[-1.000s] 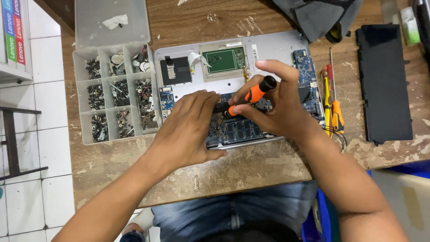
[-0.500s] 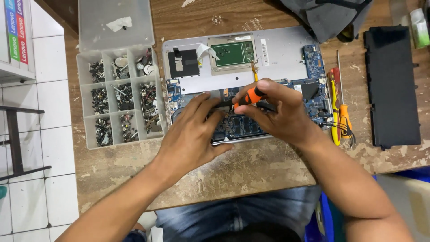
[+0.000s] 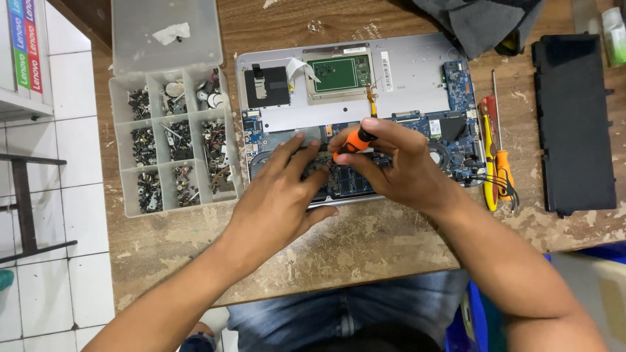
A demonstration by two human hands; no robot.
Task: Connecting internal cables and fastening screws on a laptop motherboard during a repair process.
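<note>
An opened silver laptop (image 3: 411,72) lies bottom up on the wooden table, its circuit boards exposed. My right hand (image 3: 398,163) grips an orange and black screwdriver (image 3: 355,141) and points it down at the board near the middle. My left hand (image 3: 283,195) lies flat on the laptop's near edge with its fingers spread, fingertips touching the board beside the screwdriver tip. The tip itself is hidden between my fingers.
A clear plastic organiser (image 3: 173,140) with several compartments of screws stands left of the laptop, lid folded back. Two screwdrivers (image 3: 495,153) lie right of it, then a black battery pack (image 3: 574,124). A grey cloth (image 3: 482,23) lies at the far edge. Tiled floor is left.
My right hand has tipped the screwdriver more upright and lowered it onto the board. My left hand stays on the laptop. The view has shifted slightly.
</note>
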